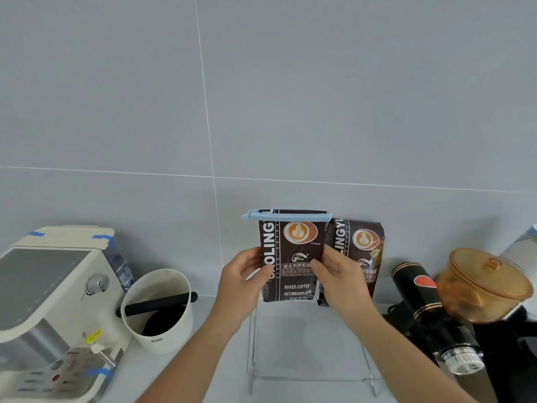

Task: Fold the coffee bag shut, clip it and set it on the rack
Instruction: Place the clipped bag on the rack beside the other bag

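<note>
A dark brown coffee bag [292, 257] stands upright, its folded top held by a long light-blue clip [286, 215]. My left hand [244, 282] grips its left edge and my right hand [338, 277] grips its right edge. The bag's bottom sits at the back of a clear rack [311, 379] on the counter; whether it rests on the rack I cannot tell. A second, matching coffee bag [361, 251] stands just behind and to the right, against the wall.
A cream espresso machine [49, 303] fills the left. A white knock box [158, 309] with a black bar stands beside it. A black grinder [427, 312] with an amber hopper [482, 286] is on the right. Grey tiled wall behind.
</note>
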Demonstrator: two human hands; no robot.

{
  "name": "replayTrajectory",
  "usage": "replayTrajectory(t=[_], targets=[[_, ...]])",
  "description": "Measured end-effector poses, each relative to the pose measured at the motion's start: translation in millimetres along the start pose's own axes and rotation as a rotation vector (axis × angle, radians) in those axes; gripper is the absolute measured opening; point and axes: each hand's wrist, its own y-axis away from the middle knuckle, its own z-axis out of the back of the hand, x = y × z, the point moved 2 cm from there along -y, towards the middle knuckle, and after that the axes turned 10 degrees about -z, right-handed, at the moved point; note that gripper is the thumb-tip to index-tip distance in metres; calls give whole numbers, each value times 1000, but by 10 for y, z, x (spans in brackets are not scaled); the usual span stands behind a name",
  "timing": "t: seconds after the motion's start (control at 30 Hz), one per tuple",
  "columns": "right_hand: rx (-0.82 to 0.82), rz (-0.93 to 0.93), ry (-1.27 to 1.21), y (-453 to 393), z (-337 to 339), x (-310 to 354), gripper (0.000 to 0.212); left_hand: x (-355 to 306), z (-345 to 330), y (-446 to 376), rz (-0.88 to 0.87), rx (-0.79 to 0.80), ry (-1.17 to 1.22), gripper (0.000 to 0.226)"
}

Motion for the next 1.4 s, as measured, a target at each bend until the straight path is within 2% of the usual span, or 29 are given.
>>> replayTrajectory(t=[0.17, 0.33, 0.43, 0.97, 1.4], targets=[[-38, -31, 60, -183, -90, -254, 56, 311, 10, -102, 55, 25, -17, 36], [-68, -52, 181, -232, -129, -483, 38, 587, 19, -104, 121, 44, -16, 35], [-90, -60, 214, -226, -151, -579, 40, 692, 22, -82, 129, 55, -23, 36], [-150, -58, 292, -531, -189, -560, 31, 789, -76, -337, 57, 21, -183, 33], [-142, -82, 279, -614, -180, -591, 28, 834, -115, -400, 76, -6, -254, 29]])
